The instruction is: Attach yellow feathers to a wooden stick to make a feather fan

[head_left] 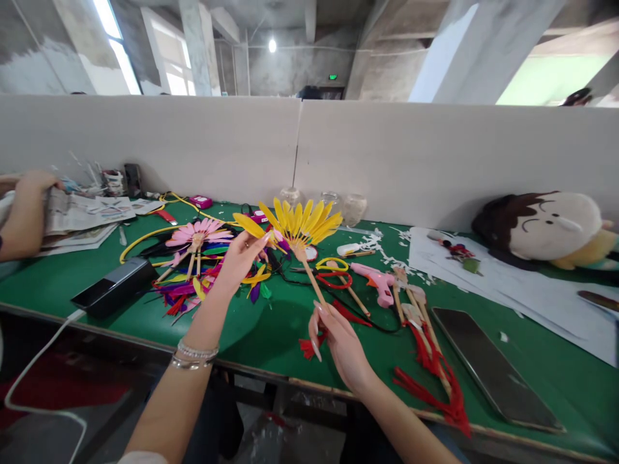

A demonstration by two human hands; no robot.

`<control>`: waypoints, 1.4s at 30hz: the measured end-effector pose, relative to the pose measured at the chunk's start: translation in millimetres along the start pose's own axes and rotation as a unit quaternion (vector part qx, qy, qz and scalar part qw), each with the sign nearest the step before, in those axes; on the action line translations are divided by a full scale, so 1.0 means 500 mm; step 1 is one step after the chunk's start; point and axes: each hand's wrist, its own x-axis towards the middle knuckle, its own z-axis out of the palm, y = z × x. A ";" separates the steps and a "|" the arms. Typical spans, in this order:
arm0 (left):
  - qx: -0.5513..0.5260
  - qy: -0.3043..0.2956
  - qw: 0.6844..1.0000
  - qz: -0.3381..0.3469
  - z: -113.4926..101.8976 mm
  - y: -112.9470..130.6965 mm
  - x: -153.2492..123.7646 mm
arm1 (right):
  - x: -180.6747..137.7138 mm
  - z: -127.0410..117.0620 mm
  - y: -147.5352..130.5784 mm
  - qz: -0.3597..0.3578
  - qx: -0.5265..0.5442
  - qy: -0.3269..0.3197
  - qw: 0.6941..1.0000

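In the head view, the right hand [342,348] closes round the lower part of a wooden stick [313,278], thumb and fingers clamped on it. The stick leans up and away from that hand and carries a yellow feather fan [305,227], spread above and beyond the hand, clear of the green table [271,335]. The left hand [240,259], above and to the left of the right one, has thumb and forefinger pinched together on the base of a single yellow feather [248,225] at the fan's left edge; whether that feather is joined to the rest cannot be told.

The fan should feel very light. The stick looks stiff and dry, with little slip, so it is the sound place to grip. The feathers look soft, easily bent or creased; each is best taken near its quill, not by the vane.

Below the left forearm lie loose coloured feathers [176,291], with a pink feather fan [200,233] beyond them. A pink glue gun [378,281] lies beyond the right hand, and a phone [496,367] to its right.
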 end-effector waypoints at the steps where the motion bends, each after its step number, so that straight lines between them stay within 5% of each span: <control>1: -0.017 -0.005 1.000 -0.003 0.008 -0.003 -0.001 | -0.002 0.002 0.000 0.000 0.001 -0.003 1.000; 17: -0.059 0.010 0.998 0.001 0.014 -0.012 -0.001 | -0.014 0.008 0.000 -0.002 0.015 -0.039 0.999; 28: -0.099 0.027 0.992 -0.067 0.019 -0.017 -0.006 | -0.015 0.007 0.008 -0.005 0.003 -0.040 0.999; 42: -0.040 0.020 0.996 -0.074 0.029 -0.024 -0.007 | -0.008 -0.001 0.031 0.104 -0.011 -0.058 0.993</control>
